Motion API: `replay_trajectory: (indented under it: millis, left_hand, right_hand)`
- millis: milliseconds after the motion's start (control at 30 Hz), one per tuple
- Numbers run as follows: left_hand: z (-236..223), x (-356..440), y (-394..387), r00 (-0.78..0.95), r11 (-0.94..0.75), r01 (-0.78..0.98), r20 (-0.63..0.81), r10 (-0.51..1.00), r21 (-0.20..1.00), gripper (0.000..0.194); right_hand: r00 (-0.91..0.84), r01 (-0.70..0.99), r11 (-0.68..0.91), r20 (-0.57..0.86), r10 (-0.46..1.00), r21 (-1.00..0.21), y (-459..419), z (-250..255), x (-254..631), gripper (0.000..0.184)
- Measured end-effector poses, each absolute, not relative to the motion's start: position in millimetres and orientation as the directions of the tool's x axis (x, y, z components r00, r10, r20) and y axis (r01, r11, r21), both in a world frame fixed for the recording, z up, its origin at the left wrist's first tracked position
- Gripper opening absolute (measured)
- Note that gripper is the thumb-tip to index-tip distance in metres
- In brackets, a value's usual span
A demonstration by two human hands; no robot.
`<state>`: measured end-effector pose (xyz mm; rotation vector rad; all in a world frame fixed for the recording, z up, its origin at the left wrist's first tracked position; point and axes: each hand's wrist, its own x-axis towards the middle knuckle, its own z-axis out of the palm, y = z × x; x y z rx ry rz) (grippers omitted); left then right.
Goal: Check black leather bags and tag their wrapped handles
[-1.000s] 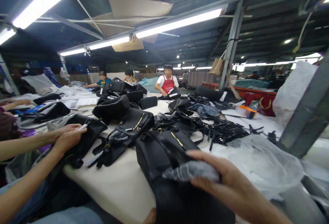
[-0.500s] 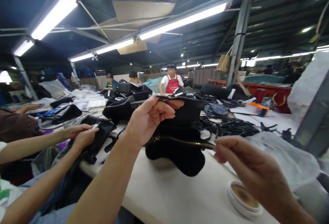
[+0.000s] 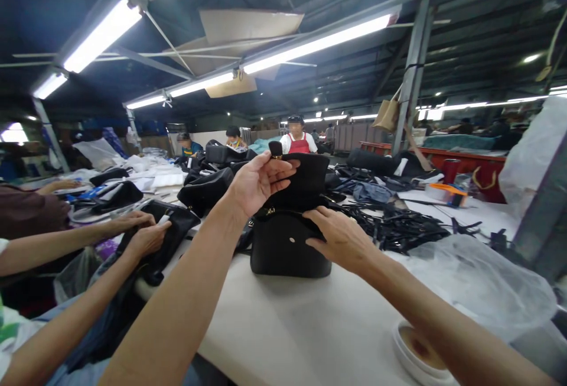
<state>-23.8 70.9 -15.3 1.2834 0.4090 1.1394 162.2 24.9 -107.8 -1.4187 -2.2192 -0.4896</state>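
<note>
Black handbag (image 3: 290,253) now upright; my left hand (image 3: 261,185) holds its flap (image 3: 305,176) up, my right hand (image 3: 339,238) rests open on its front; a slack grip could drop the flap.

I watch through one camera that sits on the person's head. It looks forward and down, right over both arms, so the left hand (image 3: 261,182) and the right hand (image 3: 339,238) on the black handbag (image 3: 290,250) come up close to me. Just past the grip, the long white table (image 3: 283,339) runs far away. Way beyond the grip stands a person in a red apron (image 3: 297,140), and high above the grip hang bright ceiling lights (image 3: 319,43)
</note>
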Motion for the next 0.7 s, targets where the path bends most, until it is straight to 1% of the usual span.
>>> replay_trajectory:
  millis: [67,133,300,400,467,533,600,700]
  left_hand:
    - [-18,-25,75,0.453,-0.129,-0.427,0.335,0.826,0.895,0.053]
    - [-20,-25,78,0.463,-0.128,-0.427,0.338,0.82,0.895,0.053]
    - [-28,-27,80,0.465,-0.118,-0.438,0.336,0.819,0.891,0.055]
    - [-44,-32,74,0.475,-0.091,-0.425,0.308,0.825,0.9,0.051]
    - [-62,-36,69,0.463,-0.053,-0.4,0.252,0.85,0.915,0.043]
    - [-86,-40,64,0.456,0.013,-0.36,0.164,0.875,0.933,0.036]
    - [-111,-41,62,0.466,0.097,-0.318,0.067,0.882,0.943,0.035]
    - [-146,-37,69,0.47,0.173,-0.277,-0.024,0.883,0.945,0.031]
  right_hand:
    - [-0.406,0.898,0.434,0.524,0.749,0.075,33,-109,168,0.03]
    - [-0.42,0.886,0.46,0.539,0.73,0.067,39,-113,172,0.026]
    - [-0.355,0.877,0.479,0.627,0.693,-0.033,56,-119,177,0.02]
    - [-0.321,0.862,0.501,0.688,0.651,-0.072,67,-122,181,0.021]
    - [-0.302,0.853,0.517,0.745,0.595,-0.067,72,-127,182,0.026]
    - [-0.272,0.867,0.497,0.804,0.529,-0.034,75,-135,180,0.032]
    - [-0.235,0.904,0.428,0.845,0.48,0.008,77,-147,178,0.037]
    - [-0.177,0.948,0.316,0.864,0.472,0.022,80,-166,176,0.046]
